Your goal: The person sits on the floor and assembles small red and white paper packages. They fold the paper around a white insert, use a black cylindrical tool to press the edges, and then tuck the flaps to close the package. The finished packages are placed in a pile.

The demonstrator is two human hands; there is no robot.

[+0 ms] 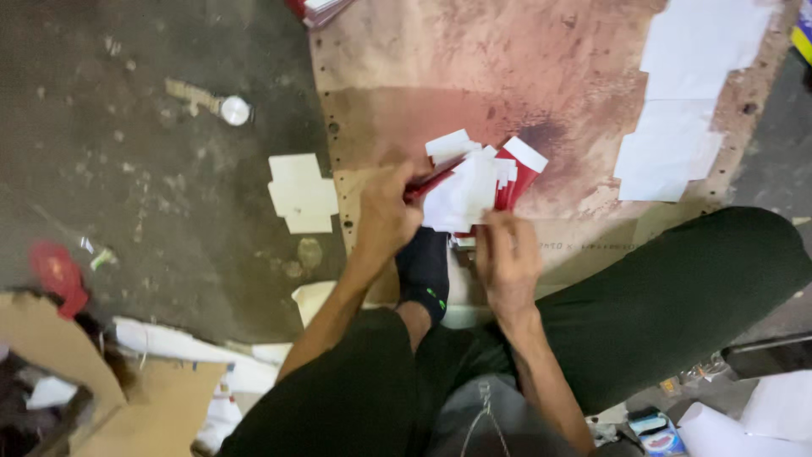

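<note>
I sit on the floor with my legs folded, looking down at a stained brown board [474, 68]. My left hand [385, 211] is closed around a fanned stack of red and white folded paper pieces [482, 182], gripping its left end. My right hand [506, 254] pinches the lower edge of the same stack from below. The stack hovers just above the board, over my black-socked foot [425, 271].
White die-cut paper blanks [302, 193] lie on the dark floor to the left, more white sheets [685, 93] at the board's right. A small round metal object [235, 110] lies far left. Torn cardboard [127, 398] and paper scraps pile at lower left.
</note>
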